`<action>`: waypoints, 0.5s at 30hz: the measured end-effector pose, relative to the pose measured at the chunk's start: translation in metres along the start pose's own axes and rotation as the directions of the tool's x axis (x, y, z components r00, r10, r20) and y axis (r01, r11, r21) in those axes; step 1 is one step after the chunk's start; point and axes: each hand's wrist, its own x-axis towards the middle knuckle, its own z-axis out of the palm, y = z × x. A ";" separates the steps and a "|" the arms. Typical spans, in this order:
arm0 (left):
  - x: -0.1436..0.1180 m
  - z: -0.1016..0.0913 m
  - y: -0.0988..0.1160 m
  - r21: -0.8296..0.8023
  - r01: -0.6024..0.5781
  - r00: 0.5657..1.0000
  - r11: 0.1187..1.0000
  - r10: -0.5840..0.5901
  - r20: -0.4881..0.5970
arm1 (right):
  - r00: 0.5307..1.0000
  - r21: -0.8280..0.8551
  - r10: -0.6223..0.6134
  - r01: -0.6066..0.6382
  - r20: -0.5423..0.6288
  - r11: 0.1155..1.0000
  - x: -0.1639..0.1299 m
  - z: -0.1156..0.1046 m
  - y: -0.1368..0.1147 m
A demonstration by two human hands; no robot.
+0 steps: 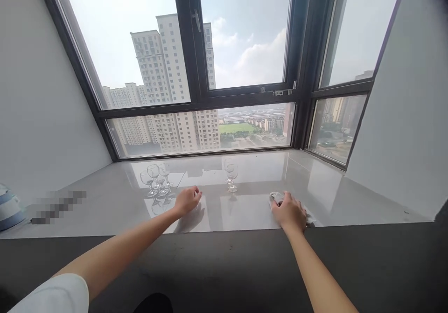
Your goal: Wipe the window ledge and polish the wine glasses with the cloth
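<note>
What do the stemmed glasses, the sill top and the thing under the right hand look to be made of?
Stemmed glasses: clear glass; the sill shows through them.
Sill top: polished stone or tile, probably; glossy pale grey, mirroring the window and glasses.
Thing under the right hand: likely a soft cloth, pale and crumpled at the edges; mostly covered.

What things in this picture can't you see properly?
- The cloth under the right hand: head view, the hand covers most of it.
- The left hand: its palm and fingertips are turned away, so any touch on the sill is unclear.
- A pixelated patch on the sill blurs whatever lies there.
- The striped thing is cut off by the left edge.
- The glasses: too small and overlapping to count surely.
</note>
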 end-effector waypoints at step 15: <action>-0.010 -0.064 -0.169 0.007 0.543 0.840 0.840 -0.543 -0.011 | 0.999 -0.011 0.005 -0.005 0.032 1.000 0.005 0.009 0.008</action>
